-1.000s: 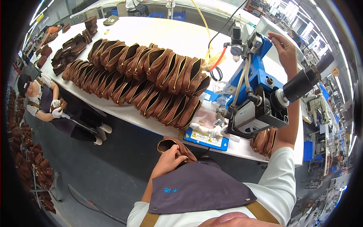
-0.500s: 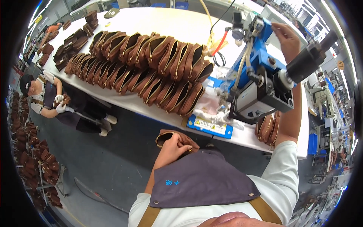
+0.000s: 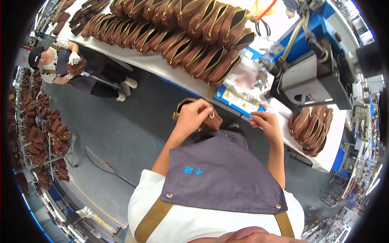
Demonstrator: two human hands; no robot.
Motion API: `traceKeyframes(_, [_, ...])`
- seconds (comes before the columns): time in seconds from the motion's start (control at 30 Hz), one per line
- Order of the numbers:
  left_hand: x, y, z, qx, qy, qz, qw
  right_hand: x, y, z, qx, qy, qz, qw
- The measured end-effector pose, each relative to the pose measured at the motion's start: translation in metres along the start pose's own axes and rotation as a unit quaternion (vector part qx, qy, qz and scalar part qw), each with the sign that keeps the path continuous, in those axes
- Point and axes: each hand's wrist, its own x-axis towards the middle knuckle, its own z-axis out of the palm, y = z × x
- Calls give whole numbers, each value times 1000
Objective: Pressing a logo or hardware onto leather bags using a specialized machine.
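Observation:
A brown zip pouch with a gold zipper lies in front of my apron, its mouth gaping at the far left. My left hand is closed on the pouch, thumb and fingers pinched beside a small gold metal piece. To the right of the pouch and apart from it, my right hand hovers near the table's front edge. Its fingertips are pressed together; whatever they hold, if anything, is too small to name.
Rows of open brown pouches stand on the white table. Right of them stands a blue and grey machine on a blue base. More pouches sit at the right. A gloved co-worker handles a brown piece near hanging racks.
My right hand has come down from behind the machine to beside the pouch. My left hand stays at the pouch, its fingers lifted toward the gold piece. The view has shifted closer.

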Motion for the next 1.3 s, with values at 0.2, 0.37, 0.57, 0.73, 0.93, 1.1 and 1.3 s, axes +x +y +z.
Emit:
traceKeyframes(0.2, [20, 25, 9, 9, -23, 55, 998, 23, -28, 62, -93, -27, -104, 990])
traceKeyframes(0.37, [12, 31, 19, 25, -4, 76, 997, 37, -35, 82, -149, 3, -237, 960])
traceKeyframes(0.57, [5, 26, 31, 119, 77, 112, 984, 37, -35, 97, -131, 44, -211, 968])
traceKeyframes(0.73, [-2, 27, 33, 229, 126, 176, 949, 43, -37, 102, -148, 33, -215, 965])
traceKeyframes(0.93, [-9, 24, 45, 276, 100, 223, 930, 36, -25, 98, -84, 58, -163, 981])
traceKeyframes(1.1, [-9, 19, 32, 171, 40, 242, 954, 26, -11, 94, 7, 13, -177, 984])
traceKeyframes(1.3, [-6, 34, 25, 6, -160, 235, 959, -4, -49, 55, -139, -129, -252, 949])
